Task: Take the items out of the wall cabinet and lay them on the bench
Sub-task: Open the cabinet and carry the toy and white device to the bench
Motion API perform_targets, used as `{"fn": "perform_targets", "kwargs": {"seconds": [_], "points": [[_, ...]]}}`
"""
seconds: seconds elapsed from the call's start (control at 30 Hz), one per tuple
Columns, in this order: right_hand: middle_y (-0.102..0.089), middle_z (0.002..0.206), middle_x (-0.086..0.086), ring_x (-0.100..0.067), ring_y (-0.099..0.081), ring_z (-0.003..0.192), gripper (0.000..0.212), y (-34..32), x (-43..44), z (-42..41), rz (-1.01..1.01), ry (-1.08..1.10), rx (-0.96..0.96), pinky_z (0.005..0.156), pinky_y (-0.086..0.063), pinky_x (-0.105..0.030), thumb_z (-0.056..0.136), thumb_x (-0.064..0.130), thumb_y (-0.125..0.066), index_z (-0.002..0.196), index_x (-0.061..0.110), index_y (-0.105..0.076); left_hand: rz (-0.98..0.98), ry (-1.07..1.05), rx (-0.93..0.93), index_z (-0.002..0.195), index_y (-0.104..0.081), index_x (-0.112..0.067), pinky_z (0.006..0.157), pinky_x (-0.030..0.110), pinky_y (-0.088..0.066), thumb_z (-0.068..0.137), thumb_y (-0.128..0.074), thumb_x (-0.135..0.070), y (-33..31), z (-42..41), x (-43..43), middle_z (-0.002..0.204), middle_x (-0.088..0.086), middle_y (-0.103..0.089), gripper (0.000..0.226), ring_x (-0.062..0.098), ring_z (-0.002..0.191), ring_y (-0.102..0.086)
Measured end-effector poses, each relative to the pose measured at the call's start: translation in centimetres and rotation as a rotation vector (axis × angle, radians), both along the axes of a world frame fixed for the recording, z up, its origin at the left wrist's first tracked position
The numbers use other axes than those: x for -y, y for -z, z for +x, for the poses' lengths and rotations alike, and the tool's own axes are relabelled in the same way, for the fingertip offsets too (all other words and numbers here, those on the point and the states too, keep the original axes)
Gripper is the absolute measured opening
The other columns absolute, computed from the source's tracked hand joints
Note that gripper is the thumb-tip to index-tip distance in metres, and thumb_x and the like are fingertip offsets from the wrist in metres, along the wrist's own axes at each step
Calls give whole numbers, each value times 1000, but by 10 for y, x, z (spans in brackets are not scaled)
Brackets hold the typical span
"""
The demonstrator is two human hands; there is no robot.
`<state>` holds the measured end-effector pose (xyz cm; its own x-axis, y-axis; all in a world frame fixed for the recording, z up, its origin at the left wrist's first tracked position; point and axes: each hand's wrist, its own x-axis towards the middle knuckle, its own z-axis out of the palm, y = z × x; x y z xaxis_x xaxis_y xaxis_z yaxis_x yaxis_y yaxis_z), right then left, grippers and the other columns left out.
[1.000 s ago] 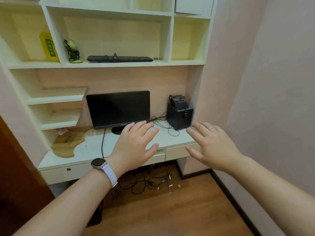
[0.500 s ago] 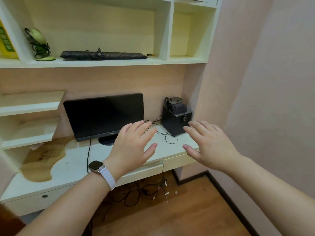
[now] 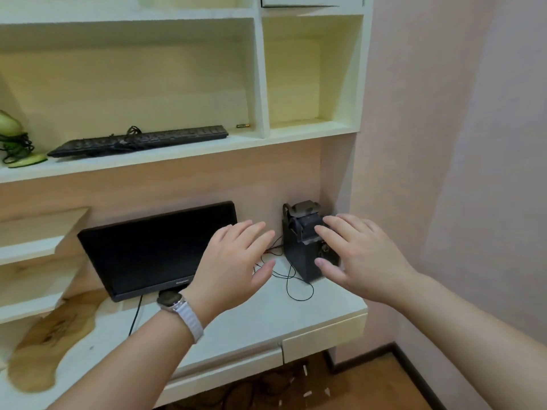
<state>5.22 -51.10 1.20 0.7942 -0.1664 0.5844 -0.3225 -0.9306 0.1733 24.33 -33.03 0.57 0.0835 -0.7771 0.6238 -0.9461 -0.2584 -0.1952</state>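
Both hands are reaching forward with nothing in them: the left hand [image 3: 233, 261] and right hand [image 3: 361, 255] are hovering over the right end of the bench [image 3: 251, 321], fingers straight and slightly spread, probably readying a two-handed lift. The keyboard [image 3: 142, 140] is lying along the front edge of the wall cabinet [image 3: 262, 84] shelf, cable heaped on top. A small battery-like cylinder [image 3: 243, 125] is sitting at the shelf's right end and a green cord-wrapped object [image 3: 14, 140] at its left. A monitor [image 3: 154, 250] and black speaker [image 3: 296, 255] are occupying the bench's rear edge.

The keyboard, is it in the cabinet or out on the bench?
In: the keyboard lies flat on the cabinet shelf, above the monitor.
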Motion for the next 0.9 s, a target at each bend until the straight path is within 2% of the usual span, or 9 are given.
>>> {"fn": "perform_targets", "kwargs": {"seconds": [0.23, 0.33, 0.53, 0.7, 0.9], "points": [[-64, 125, -9, -32, -56, 117, 56, -31, 100, 18, -59, -81, 27, 92, -38, -39, 87, 51, -46, 123, 12, -64, -66, -40, 71, 122, -64, -14, 98, 44, -42, 89, -57, -41, -27, 8, 85, 128, 7, -63, 44, 30, 121, -55], [-62, 127, -8, -31, -54, 120, 58, -41, 124, 30, -49, -111, 23, 93, -40, -40, 88, 53, -45, 126, 13, -63, -70, -79, 77, 124, -64, -15, 98, 44, -43, 89, -55, -42, -42, 15, 103, 129, 7, -62, 45, 29, 121, -55], [-61, 131, -9, -32, -54, 122, 59, -69, 153, 66, -53, -146, 59, 96, -43, -42, 88, 53, -44, 127, 13, -62, -82, -134, 123, 126, -62, -15, 100, 44, -42, 90, -52, -43, -80, 45, 130, 132, 7, -60, 47, 28, 124, -52], [-60, 132, -7, -30, -54, 122, 59, -107, 169, 98, -133, -120, 85, 96, -46, -43, 88, 54, -41, 128, 16, -60, -153, -122, 202, 126, -61, -15, 99, 43, -42, 89, -55, -43, -114, 82, 153, 131, 7, -61, 47, 28, 121, -54], [-66, 123, -8, -31, -60, 113, 55, -159, 185, 139, -287, -110, 206, 88, -47, -39, 87, 53, -44, 119, 15, -66, -326, -13, 273, 118, -66, -13, 88, 44, -46, 86, -60, -38, -163, 133, 187, 127, 8, -63, 41, 29, 115, -56]]}}
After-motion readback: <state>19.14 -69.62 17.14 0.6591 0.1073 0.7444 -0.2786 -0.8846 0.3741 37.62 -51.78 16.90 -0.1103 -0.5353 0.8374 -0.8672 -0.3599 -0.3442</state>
